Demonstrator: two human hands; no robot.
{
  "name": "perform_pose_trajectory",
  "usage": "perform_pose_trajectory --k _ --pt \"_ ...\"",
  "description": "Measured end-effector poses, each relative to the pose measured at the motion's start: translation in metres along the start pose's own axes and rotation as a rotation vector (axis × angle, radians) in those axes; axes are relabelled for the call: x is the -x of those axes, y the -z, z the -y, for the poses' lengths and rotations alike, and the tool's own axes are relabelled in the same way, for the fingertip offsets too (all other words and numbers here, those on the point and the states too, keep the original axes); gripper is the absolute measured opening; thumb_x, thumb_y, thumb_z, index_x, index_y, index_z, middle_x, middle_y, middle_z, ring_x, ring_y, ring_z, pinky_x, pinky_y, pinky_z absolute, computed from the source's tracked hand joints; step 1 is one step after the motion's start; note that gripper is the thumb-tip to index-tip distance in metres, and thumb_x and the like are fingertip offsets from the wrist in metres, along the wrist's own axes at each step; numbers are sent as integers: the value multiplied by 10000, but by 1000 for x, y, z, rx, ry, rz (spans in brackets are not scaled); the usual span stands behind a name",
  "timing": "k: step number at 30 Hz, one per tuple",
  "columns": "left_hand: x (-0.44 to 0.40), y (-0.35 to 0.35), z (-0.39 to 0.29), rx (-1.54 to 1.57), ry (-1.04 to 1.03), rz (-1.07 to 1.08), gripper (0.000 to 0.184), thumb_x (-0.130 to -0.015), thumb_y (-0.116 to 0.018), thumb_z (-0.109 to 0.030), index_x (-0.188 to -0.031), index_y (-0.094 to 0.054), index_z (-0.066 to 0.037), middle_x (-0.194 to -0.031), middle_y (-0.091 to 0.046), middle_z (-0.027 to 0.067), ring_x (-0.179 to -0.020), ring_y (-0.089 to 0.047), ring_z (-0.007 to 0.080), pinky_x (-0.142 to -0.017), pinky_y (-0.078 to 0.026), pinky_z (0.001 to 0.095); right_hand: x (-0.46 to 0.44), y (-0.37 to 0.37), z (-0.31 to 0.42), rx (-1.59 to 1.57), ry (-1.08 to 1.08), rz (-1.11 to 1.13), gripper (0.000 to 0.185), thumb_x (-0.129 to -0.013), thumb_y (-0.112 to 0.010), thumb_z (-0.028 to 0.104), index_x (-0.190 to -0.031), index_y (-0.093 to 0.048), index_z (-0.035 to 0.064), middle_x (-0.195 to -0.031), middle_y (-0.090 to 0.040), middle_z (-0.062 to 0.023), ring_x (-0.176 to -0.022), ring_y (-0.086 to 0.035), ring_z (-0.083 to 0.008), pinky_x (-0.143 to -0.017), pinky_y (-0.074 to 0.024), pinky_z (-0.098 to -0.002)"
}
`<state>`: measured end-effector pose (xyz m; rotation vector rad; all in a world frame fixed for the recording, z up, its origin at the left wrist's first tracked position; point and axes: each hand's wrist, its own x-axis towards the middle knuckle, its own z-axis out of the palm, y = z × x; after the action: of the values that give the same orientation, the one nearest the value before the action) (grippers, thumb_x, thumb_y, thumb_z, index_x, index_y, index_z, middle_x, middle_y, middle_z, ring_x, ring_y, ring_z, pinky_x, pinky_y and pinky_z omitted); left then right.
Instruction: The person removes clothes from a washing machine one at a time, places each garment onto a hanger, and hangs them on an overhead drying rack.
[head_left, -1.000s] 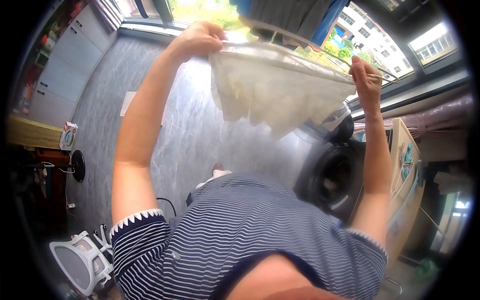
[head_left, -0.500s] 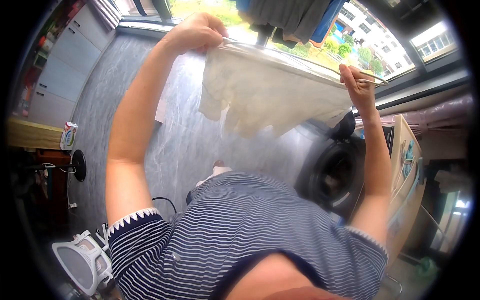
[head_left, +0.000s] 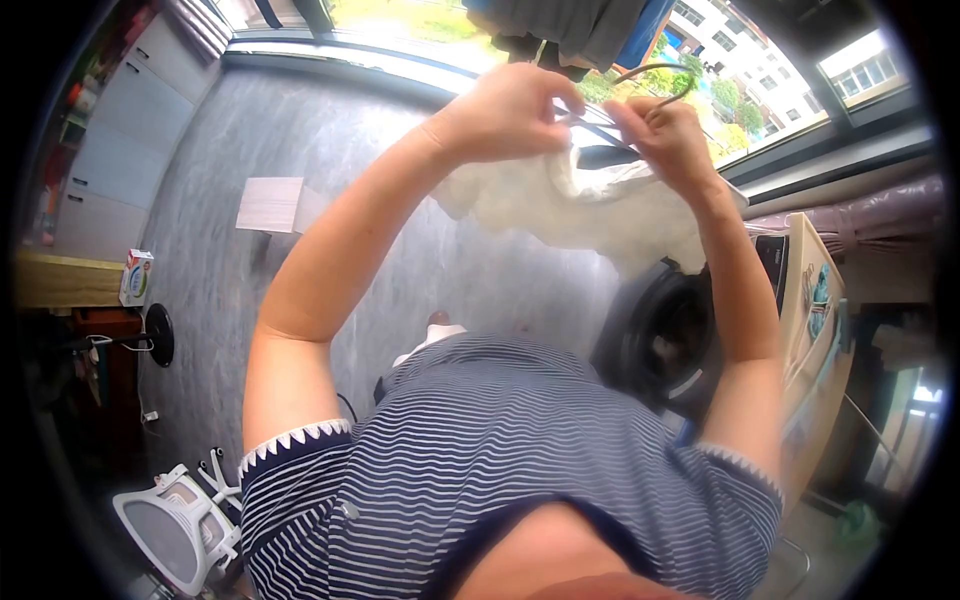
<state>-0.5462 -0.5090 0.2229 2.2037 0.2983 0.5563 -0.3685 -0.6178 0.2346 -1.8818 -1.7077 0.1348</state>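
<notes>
A pale, sheer cream garment (head_left: pixel 600 222) hangs below both my hands, partly blurred. My right hand (head_left: pixel 662 145) is closed around a thin clothes hanger (head_left: pixel 660 67), whose curved hook rises above the fingers. Close beside it, my left hand (head_left: pixel 508 112) has its thumb and fingers pinched at the garment's upper edge, near the hanger. The exact spot pinched is hard to make out. White fabric bunches just under the two hands, and the hanger's lower part is mostly hidden.
Dark clothes (head_left: pixel 590 35) hang by the window ahead. A black front-loading washer (head_left: pixel 665 340) stands at the right, near a wooden board (head_left: pixel 815 290). A pale box-shaped block (head_left: pixel 270 204) is on the floor, and a white chair (head_left: pixel 175 525) is at lower left.
My left hand has moved right, close to my right hand, which has shifted slightly left. The garment, spread wide before, is now bunched, and the hanger's hook has swung upward.
</notes>
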Motion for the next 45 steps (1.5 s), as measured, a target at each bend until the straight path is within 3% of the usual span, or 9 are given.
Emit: perform_pose_trajectory --k 3,7,9,15,24,28,31,34,45 --pt "17 17 20 44 -115 -278 330 -702 -676 -149 -992 -585 -22 -697 -525 4 -609 -477 54 -524 -413 185 11 15 -24 -230 -106 -3 413 -840 -535 301 -529 -526 30 -437 -411 15 -412 -357 -73 -404 -283 -240" --pt "60 31 65 -268 -8 -287 488 -653 -723 -204 -1088 -554 -62 -860 -598 35 -667 -551 136 -649 -469 267 29 30 -41 -374 -228 -12 419 -844 -551 321 -524 -522 51 -461 -401 44 -431 -310 -45 -402 -221 -217" --pt "70 11 78 -200 264 -219 522 -629 -731 -196 -1104 -545 -86 -872 -613 36 -723 -572 168 -684 -469 296 34 39 -34 -441 -275 -22 420 -844 -554 327 -529 -522 51 -469 -402 43 -441 -312 -40 -408 -219 -212" --pt "76 19 103 616 273 -296 204 -818 -522 -51 -1012 -568 -8 -812 -607 21 -725 -546 90 -672 -445 215 41 44 -42 -496 -402 31 397 -837 -564 329 -539 -521 70 -486 -407 49 -440 -304 -24 -402 -215 -193" --pt "84 58 92 304 379 -313 136 -817 -575 -121 -898 -621 -21 -818 -601 5 -736 -529 60 -652 -421 193 58 47 -41 -575 -367 185 416 -836 -553 359 -517 -498 98 -460 -412 55 -405 -313 -22 -370 -221 -183" --pt "77 44 67 269 161 -398 183 -794 -602 -155 -903 -624 -9 -859 -598 31 -758 -547 94 -687 -427 215 57 37 -42 -583 -352 170 412 -836 -555 354 -529 -506 85 -464 -408 51 -414 -309 -23 -380 -220 -186" --pt "61 29 28 34 -31 -197 157 -801 -614 -161 -888 -631 -31 -839 -579 5 -782 -517 79 -684 -408 211 53 30 -37 -549 -267 148 401 -845 -549 333 -555 -526 57 -485 -420 43 -445 -342 -34 -406 -256 -197" --pt "48 13 13 -130 73 -85 171 -768 -653 -187 -849 -643 -37 -789 -566 0 -701 -502 74 -623 -406 208 52 27 -23 -470 -147 111 374 -853 -543 304 -610 -566 22 -523 -459 27 -513 -416 -54 -462 -325 -215" --pt "30 5 5 84 205 160 161 -755 -663 -164 -779 -627 -9 -636 -502 -41 -571 -410 31 -506 -345 181 51 11 -13 -308 -58 8 398 -830 -568 319 -580 -580 10 -449 -452 -10 -418 -392 -65 -398 -314 -242"
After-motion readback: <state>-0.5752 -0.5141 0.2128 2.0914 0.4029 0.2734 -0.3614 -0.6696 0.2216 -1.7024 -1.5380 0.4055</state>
